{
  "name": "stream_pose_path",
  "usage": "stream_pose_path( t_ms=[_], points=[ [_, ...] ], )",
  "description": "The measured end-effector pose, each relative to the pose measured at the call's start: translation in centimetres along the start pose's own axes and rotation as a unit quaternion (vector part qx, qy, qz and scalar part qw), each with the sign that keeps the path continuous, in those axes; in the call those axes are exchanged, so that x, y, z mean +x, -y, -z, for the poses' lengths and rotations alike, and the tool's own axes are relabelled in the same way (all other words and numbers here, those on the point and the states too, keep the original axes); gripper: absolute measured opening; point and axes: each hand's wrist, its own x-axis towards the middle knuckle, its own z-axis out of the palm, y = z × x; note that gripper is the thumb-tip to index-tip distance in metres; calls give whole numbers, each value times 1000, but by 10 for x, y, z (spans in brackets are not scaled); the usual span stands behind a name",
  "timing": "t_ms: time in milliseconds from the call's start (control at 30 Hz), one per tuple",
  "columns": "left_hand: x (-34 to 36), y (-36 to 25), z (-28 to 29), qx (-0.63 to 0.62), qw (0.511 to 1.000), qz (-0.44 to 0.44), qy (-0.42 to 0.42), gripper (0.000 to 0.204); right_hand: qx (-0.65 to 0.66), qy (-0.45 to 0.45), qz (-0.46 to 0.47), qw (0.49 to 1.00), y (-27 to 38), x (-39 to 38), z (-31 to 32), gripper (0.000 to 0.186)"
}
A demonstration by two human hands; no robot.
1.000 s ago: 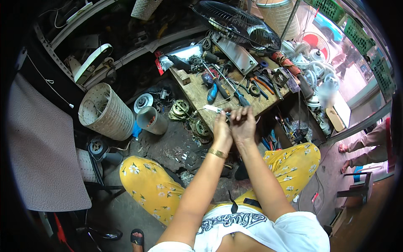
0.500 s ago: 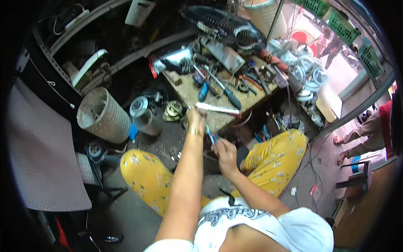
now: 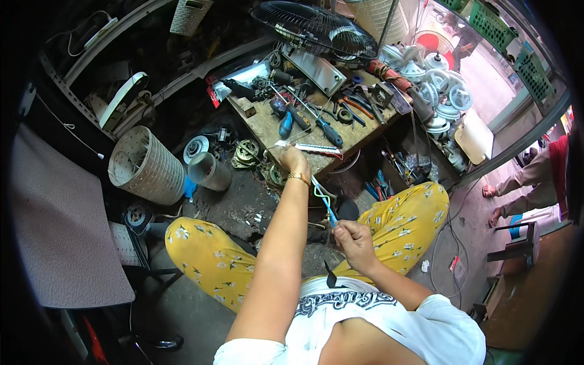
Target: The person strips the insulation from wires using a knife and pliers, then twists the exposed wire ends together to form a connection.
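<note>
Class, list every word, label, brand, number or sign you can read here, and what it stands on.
White T-shirt: dark, ornate lettering across the front, partly creased; not copied out here.
White strip on the wooden worktable: dark marks, too small to read.
No other text can be read.

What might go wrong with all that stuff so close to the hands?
The thin wires held by the right hand might tangle or break if tugged hard. The left hand is beside the white strip at the workbench edge, so a bump could knock it off.
</note>
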Motion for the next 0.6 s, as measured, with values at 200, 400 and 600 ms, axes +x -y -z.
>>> stream_pose_path(
  t_ms=[200, 400, 600],
  points=[
    [33, -35, 71, -369, 861, 158, 312, 35, 366, 4, 25, 930, 33, 95, -1, 41],
    [-50, -32, 105, -175, 852, 46, 491, 40, 530, 14, -106, 841, 50, 249, -42, 33],
    [9, -58, 87, -15, 944, -10, 329, 23, -49, 3, 171, 984, 10, 272, -67, 45]
  ],
)
